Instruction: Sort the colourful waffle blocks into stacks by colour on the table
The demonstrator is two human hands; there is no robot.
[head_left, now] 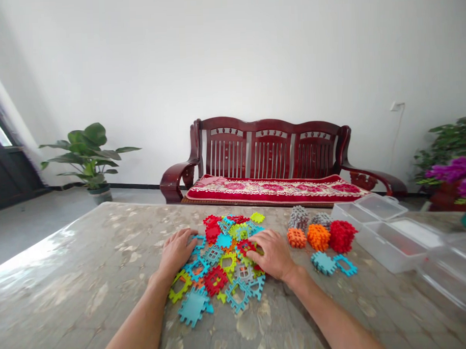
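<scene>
A loose heap of interlocking plastic building tiles with notched edges lies on the table, in blue, red, green and grey. My left hand [179,251] rests against the heap's left side, fingers stretched forward beside a blue tile [198,242]. On the opposite side my right hand [274,252] reaches over the heap, thumb apart from the fingers, near a red window tile [245,247]. Neither hand appears to grip a tile, though the fingertips partly cover some. Closest to me lies a solid blue tile [193,305], with a green frame tile [179,286] behind it.
Right of the heap stand stacks of grey [298,218], orange [318,236] and red tiles [342,236], with a blue stack [324,263] and a blue frame tile [345,265] in front. Clear plastic boxes [392,245] occupy the table's right side. A wooden bench [270,153] stands beyond.
</scene>
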